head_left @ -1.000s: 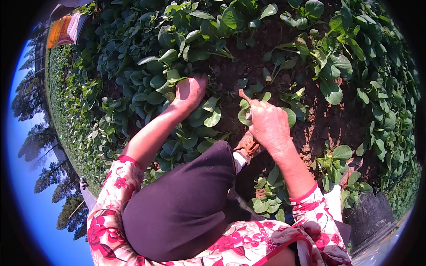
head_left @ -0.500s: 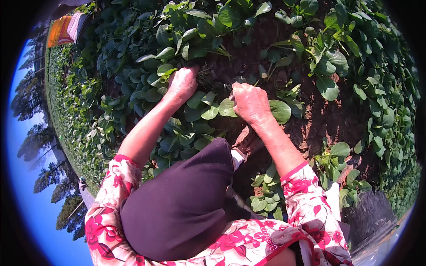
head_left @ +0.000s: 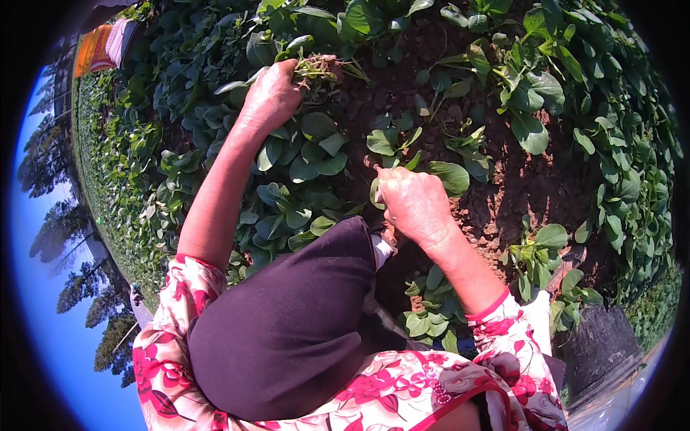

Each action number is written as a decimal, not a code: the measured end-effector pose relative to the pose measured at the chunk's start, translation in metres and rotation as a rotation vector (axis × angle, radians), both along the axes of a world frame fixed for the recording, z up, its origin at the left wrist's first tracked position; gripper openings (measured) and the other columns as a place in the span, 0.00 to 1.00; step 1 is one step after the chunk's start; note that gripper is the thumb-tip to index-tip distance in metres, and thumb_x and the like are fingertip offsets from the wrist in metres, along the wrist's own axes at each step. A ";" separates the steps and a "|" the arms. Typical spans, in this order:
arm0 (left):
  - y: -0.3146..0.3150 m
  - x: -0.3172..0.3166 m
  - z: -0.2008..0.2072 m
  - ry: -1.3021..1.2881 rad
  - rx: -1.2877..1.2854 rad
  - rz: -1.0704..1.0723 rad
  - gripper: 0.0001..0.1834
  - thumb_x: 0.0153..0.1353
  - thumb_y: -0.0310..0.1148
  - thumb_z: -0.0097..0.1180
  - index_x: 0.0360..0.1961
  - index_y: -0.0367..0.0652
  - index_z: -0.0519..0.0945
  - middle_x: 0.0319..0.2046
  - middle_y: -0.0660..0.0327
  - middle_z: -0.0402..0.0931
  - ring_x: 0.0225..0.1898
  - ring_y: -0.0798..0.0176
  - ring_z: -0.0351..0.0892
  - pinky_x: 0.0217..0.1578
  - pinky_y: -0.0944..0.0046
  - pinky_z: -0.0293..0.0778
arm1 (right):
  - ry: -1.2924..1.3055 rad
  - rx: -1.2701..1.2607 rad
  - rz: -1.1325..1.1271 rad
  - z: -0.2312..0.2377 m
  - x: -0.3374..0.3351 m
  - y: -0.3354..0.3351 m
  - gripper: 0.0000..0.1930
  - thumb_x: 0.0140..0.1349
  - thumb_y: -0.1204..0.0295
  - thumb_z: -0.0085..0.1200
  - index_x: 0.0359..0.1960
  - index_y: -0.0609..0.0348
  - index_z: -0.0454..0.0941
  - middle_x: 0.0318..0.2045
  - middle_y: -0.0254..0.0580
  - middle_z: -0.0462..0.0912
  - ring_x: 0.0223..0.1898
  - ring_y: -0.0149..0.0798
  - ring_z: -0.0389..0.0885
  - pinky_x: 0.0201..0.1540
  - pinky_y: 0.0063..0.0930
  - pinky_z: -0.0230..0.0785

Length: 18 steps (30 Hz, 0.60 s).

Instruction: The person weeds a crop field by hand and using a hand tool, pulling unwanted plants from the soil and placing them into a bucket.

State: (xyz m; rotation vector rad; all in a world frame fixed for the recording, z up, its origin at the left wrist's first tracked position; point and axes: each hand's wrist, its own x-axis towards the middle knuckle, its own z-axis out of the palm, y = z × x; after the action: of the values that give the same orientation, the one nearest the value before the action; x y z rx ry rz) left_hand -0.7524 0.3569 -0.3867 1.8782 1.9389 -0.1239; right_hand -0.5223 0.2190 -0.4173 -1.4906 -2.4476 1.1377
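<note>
Leafy green plants [head_left: 316, 151] surround us, our left hand [head_left: 273, 95] closed around a rooty clump [head_left: 318, 68] beside them, best gripped firmly, our right hand [head_left: 415, 202] curled around what looks like a handle [head_left: 379, 195].

My blouse [head_left: 366, 388]: whitish ground, crimson and pink blossoms, darker leaf shapes. Left sleeve [head_left: 169, 345] and right sleeve [head_left: 503, 352] share the print; both stop short of the wrist, each finished with a narrow pinkish-red cuff band [head_left: 487, 306]. Trousers [head_left: 280, 323]: plain, very dark purple, near black. White sock [head_left: 382, 251] at the ankle. My left hand [head_left: 272, 95] and right hand [head_left: 415, 202]: bare.
</note>
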 end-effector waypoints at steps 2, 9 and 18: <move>0.002 0.001 0.009 -0.034 -0.020 0.039 0.14 0.55 0.30 0.54 0.44 0.39 0.79 0.36 0.46 0.81 0.43 0.43 0.79 0.44 0.50 0.73 | 0.007 0.017 -0.054 0.001 0.001 -0.001 0.15 0.44 0.76 0.59 0.38 0.60 0.78 0.28 0.42 0.81 0.30 0.44 0.83 0.32 0.34 0.77; 0.005 0.004 0.035 -0.005 0.003 0.024 0.17 0.54 0.29 0.54 0.47 0.40 0.79 0.36 0.47 0.81 0.42 0.45 0.80 0.44 0.52 0.74 | -0.003 0.248 -0.216 -0.001 -0.007 0.017 0.12 0.45 0.76 0.59 0.34 0.59 0.77 0.24 0.41 0.79 0.26 0.44 0.82 0.27 0.36 0.76; -0.008 0.022 0.055 -0.025 0.166 -0.152 0.12 0.55 0.29 0.53 0.40 0.39 0.77 0.32 0.44 0.78 0.40 0.39 0.77 0.41 0.48 0.72 | 0.089 0.224 0.000 -0.002 -0.009 -0.003 0.06 0.49 0.74 0.57 0.30 0.58 0.77 0.23 0.41 0.77 0.24 0.42 0.82 0.25 0.35 0.74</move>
State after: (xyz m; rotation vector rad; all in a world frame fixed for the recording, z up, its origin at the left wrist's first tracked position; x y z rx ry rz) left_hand -0.7306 0.3494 -0.3314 2.1244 1.8378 0.0155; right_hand -0.5317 0.2156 -0.4198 -1.3457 -2.4209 0.8744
